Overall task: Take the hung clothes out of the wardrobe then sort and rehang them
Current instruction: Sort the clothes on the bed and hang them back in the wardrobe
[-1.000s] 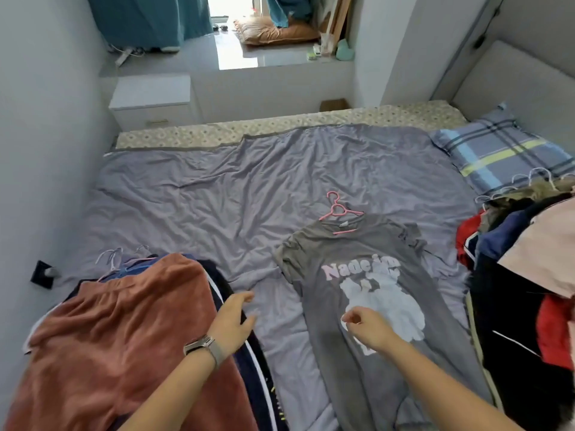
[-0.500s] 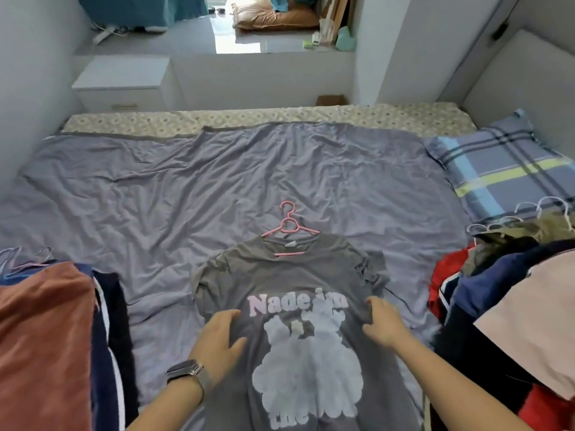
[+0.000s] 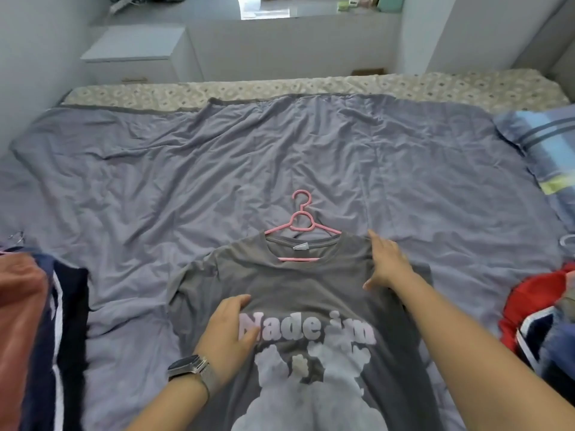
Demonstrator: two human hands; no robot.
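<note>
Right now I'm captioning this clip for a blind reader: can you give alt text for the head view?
Two bare hands press flat on a grey printed T-shirt spread on a bed, the left hand on its chest, the right hand on its shoulder. A pink hanger sits in the collar; clothes piles flank both sides.

Plaid pillow beside white cabinet

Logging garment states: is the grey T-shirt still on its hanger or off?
On. The pink hanger sits inside the T-shirt: its bar shows through the neck opening, hook sticking out above.
</note>
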